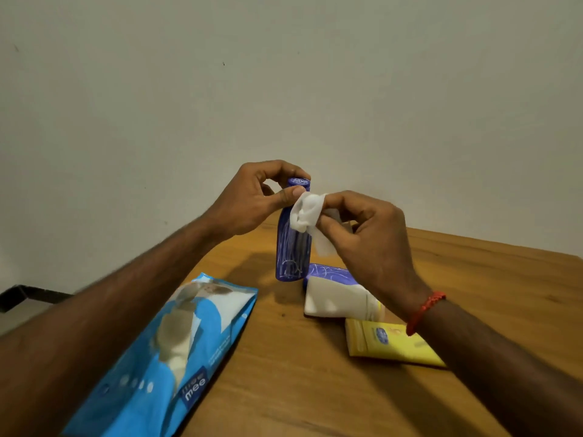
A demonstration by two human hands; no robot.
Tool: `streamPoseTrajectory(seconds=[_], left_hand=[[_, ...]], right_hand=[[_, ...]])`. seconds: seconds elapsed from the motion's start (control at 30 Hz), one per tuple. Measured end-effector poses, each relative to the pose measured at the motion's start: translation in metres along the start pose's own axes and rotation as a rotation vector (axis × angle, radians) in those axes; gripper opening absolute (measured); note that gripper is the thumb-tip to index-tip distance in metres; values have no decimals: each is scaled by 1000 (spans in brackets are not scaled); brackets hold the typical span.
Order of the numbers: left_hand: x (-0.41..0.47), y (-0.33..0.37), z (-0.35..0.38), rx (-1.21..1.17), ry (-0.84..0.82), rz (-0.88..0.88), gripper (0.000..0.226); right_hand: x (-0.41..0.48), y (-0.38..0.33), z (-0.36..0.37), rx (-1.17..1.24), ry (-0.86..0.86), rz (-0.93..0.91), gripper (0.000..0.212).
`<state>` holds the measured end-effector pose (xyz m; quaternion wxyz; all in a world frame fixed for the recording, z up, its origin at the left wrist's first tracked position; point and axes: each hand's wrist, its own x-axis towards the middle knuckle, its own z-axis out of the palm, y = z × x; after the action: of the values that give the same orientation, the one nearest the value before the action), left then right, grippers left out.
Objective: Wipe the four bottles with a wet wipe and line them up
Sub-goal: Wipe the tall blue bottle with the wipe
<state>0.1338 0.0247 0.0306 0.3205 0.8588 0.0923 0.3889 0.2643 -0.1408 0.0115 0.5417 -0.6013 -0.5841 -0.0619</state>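
Four bottles appear in the head view, all on the wooden tabletop (473,279). One purple bottle (291,247) stands upright near the middle. A second purple bottle (328,272) lies just behind a white bottle (337,301), which is also lying. A flat yellow bottle (391,345) lies nearest to the person, partly under the right forearm. The upright one looks like light, stiff plastic with a smooth side, probably slippery when wet, so I judge the cap and neck a good place to hold it while the body is rubbed. The left hand (252,200) does this: its thumb and curled fingers close around the cap. The right hand (362,234) pinches a white wet wipe (307,212), soft and crumpled, between thumb and fingers and presses it on the shoulder of this bottle. A blue wipes pack (176,351) lies at the left, apart from the bottles.
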Motion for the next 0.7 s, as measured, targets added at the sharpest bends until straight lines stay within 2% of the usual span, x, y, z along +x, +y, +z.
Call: streamPoseTrajectory(seconds=[0.1, 0.2, 0.27, 0.43, 0.6, 0.7], left_hand=[[-9, 25, 11, -139, -27, -17, 39], [-19, 49, 25, -245, -54, -28, 45], [-29, 64, 36, -307, -63, -24, 50], [-58, 95, 70, -459, -67, -82, 47], [-86, 102, 113, -598, -53, -175, 49], [-96, 102, 130, -628, -64, -213, 34]], right_hand=[[-12, -20, -25, 40, 122, -5, 19], [-24, -37, -48, 18, 218, -10, 33], [-35, -47, -61, 0, 240, -24, 36], [-70, -54, -83, -122, 203, -81, 21], [-109, -47, -102, -207, 192, -56, 20], [-127, -40, -106, -236, 142, -24, 23]])
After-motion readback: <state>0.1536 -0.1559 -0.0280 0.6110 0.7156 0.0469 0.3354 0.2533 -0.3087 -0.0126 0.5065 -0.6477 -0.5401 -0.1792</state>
